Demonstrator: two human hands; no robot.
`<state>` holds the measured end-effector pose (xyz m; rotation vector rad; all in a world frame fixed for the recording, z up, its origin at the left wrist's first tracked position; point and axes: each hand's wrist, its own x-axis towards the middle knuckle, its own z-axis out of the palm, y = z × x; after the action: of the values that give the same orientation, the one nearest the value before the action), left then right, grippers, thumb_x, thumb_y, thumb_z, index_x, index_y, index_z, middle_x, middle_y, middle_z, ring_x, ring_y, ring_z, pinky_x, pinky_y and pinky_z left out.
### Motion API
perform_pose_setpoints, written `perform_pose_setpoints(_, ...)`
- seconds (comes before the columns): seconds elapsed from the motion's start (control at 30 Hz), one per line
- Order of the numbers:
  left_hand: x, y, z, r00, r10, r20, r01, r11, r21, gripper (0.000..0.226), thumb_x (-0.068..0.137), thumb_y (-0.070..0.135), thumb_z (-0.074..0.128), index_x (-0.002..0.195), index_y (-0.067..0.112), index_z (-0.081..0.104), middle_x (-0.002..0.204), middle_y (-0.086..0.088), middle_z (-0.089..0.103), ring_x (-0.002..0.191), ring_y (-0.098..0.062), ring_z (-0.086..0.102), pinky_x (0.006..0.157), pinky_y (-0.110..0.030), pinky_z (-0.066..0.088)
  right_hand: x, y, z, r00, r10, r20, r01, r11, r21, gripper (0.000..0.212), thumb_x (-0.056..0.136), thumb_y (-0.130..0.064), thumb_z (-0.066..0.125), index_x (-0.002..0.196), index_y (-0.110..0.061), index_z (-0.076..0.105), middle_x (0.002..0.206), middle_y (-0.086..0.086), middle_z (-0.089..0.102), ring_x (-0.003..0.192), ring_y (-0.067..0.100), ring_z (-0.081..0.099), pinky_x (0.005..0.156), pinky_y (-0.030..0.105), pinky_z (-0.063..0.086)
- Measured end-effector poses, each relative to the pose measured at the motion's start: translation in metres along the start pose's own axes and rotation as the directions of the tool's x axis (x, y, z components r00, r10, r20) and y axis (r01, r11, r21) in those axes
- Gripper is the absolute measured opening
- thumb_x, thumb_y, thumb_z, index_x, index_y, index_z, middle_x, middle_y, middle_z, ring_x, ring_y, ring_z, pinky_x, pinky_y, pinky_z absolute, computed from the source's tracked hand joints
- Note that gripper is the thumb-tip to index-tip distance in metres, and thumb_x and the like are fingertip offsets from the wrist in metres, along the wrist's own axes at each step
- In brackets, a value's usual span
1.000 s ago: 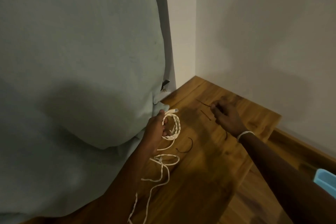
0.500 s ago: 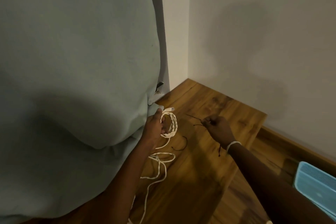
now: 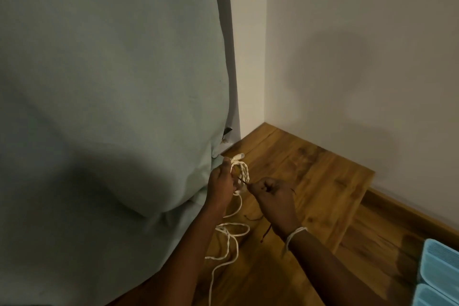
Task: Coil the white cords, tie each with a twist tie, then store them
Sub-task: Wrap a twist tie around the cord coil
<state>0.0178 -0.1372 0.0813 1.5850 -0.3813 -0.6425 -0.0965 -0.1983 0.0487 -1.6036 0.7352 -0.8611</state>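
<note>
While the white cord (image 3: 242, 176) sat half-coiled in the left hand (image 3: 221, 187), fingers curled round its loops just above the wooden board (image 3: 310, 181), its limp tail trailed across that board toward the camera. The right hand (image 3: 274, 197), beside the coil, pinched a thin dark twist tie (image 3: 244, 181) pointing into the loops. Soft and light, the coil would likely spring loose unless held where its loops bunch; the blue bin (image 3: 439, 271) lay well right of the board.
</note>
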Motion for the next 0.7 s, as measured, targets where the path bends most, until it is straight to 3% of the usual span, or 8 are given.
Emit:
perform_pose_setpoints(0.07, -0.007, 0.000, 0.004, 0.998, 0.063, 0.006, -0.063, 0.997, 0.040, 0.043, 0.103, 0.037, 0.037, 0.087, 0.003, 0.058, 0.058, -0.001, 0.049, 0.047, -0.006, 0.048, 0.042, -0.014, 0.039, 0.001, -0.011, 0.008, 0.998, 0.057, -0.001, -0.057, 0.993, 0.105, 0.029, 0.088, -0.012, 0.071, 0.061, -0.002, 0.068, 0.050, 0.008, 0.061, 0.040, 0.016, 0.050, 0.043, 0.027, 0.040)
perform_pose_setpoints(0.13, -0.012, -0.001, 0.007, 0.994, 0.105, 0.015, -0.106, 0.993, 0.055, 0.040, 0.103, 0.038, 0.038, 0.080, 0.011, 0.056, 0.063, -0.002, 0.054, 0.058, -0.012, 0.053, 0.050, -0.017, 0.044, 0.002, -0.021, 0.012, 0.983, 0.179, 0.033, -0.181, 0.947, 0.264, 0.028, 0.092, -0.011, 0.067, 0.065, -0.005, 0.071, 0.042, -0.005, 0.054, 0.036, 0.008, 0.042, 0.038, 0.020, 0.034)
perform_pose_setpoints(0.27, -0.017, 0.002, 0.004, 0.984, 0.174, 0.044, -0.178, 0.977, 0.119, 0.041, 0.103, 0.035, 0.037, 0.080, 0.011, 0.061, 0.074, -0.010, 0.062, 0.070, -0.020, 0.059, 0.062, -0.025, 0.048, 0.003, -0.027, 0.010, 0.906, 0.363, 0.218, -0.422, 0.815, 0.398, 0.026, 0.096, -0.022, 0.063, 0.092, 0.002, 0.074, 0.051, -0.002, 0.056, 0.041, 0.008, 0.036, 0.041, 0.022, 0.026)
perform_pose_setpoints(0.4, -0.019, 0.005, 0.000, 0.976, 0.216, 0.021, -0.216, 0.963, 0.161, 0.039, 0.103, 0.033, 0.039, 0.083, 0.016, 0.067, 0.082, -0.009, 0.071, 0.079, -0.022, 0.068, 0.072, -0.034, 0.054, 0.001, -0.029, 0.009, 0.807, 0.429, 0.407, -0.590, 0.620, 0.517, 0.023, 0.099, -0.019, 0.054, 0.087, -0.010, 0.071, 0.065, 0.000, 0.053, 0.045, 0.006, 0.036, 0.041, 0.020, 0.026)
perform_pose_setpoints(0.53, -0.019, 0.007, 0.004, 0.973, 0.205, -0.107, -0.188, 0.970, 0.152, 0.045, 0.103, 0.035, 0.036, 0.094, 0.003, 0.066, 0.085, -0.012, 0.070, 0.077, -0.021, 0.068, 0.060, -0.023, 0.052, -0.008, -0.034, 0.015, 0.790, 0.412, 0.453, -0.612, 0.554, 0.564, 0.021, 0.102, -0.019, 0.049, 0.102, -0.010, 0.069, 0.067, -0.001, 0.051, 0.046, 0.004, 0.035, 0.040, 0.016, 0.031)
perform_pose_setpoints(0.63, -0.021, 0.008, 0.006, 0.957, 0.258, -0.129, -0.230, 0.952, 0.202, 0.044, 0.103, 0.029, 0.036, 0.089, 0.001, 0.066, 0.079, -0.012, 0.070, 0.074, -0.023, 0.068, 0.062, -0.031, 0.053, -0.014, -0.039, 0.021, 0.798, 0.437, 0.415, -0.602, 0.544, 0.585, 0.020, 0.101, -0.022, 0.052, 0.088, -0.014, 0.065, 0.060, -0.003, 0.049, 0.042, 0.004, 0.034, 0.037, 0.016, 0.030)
perform_pose_setpoints(0.7, -0.023, 0.011, 0.008, 0.956, 0.279, -0.094, -0.252, 0.940, 0.229, 0.040, 0.103, 0.025, 0.037, 0.086, 0.001, 0.065, 0.078, -0.012, 0.069, 0.073, -0.023, 0.068, 0.058, -0.024, 0.051, -0.014, -0.041, 0.024, 0.815, 0.441, 0.376, -0.574, 0.521, 0.632, 0.020, 0.100, -0.022, 0.054, 0.084, -0.014, 0.063, 0.060, -0.002, 0.049, 0.041, 0.004, 0.034, 0.035, 0.016, 0.030)
